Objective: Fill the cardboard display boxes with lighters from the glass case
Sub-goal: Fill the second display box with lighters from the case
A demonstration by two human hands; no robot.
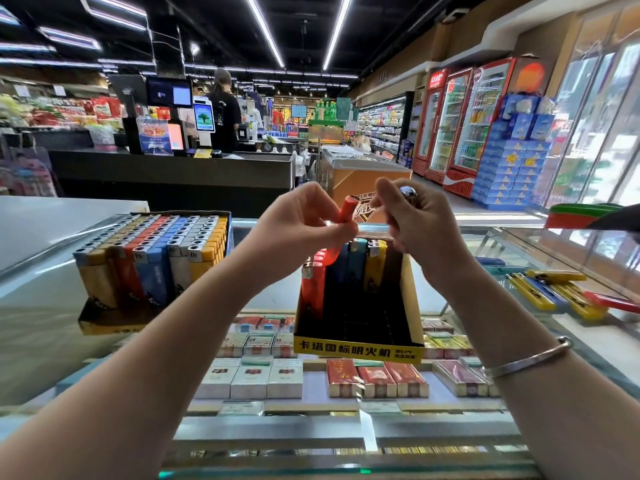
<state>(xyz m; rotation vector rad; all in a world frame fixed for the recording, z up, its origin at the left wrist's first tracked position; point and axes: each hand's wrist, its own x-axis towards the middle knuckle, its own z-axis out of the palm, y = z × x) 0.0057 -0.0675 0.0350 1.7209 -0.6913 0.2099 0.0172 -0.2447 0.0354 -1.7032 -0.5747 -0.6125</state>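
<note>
My left hand (304,216) pinches a red lighter (348,210), held bottom end up above the partly filled cardboard display box (358,349). That box holds a red lighter at its left and blue and yellow ones (375,259) at the back. My right hand (412,216) is raised beside the left and grips a lighter whose metal top (408,192) shows above the fingers. A second display box (104,323), packed with lighters (156,251), stands to the left on the glass case (242,306).
Loose yellow, blue and red lighters (561,292) lie on the glass at the right. Cigarette packs (377,377) show under the glass. A person (223,112) stands at the checkout counter behind. Drink fridges (460,123) line the right wall.
</note>
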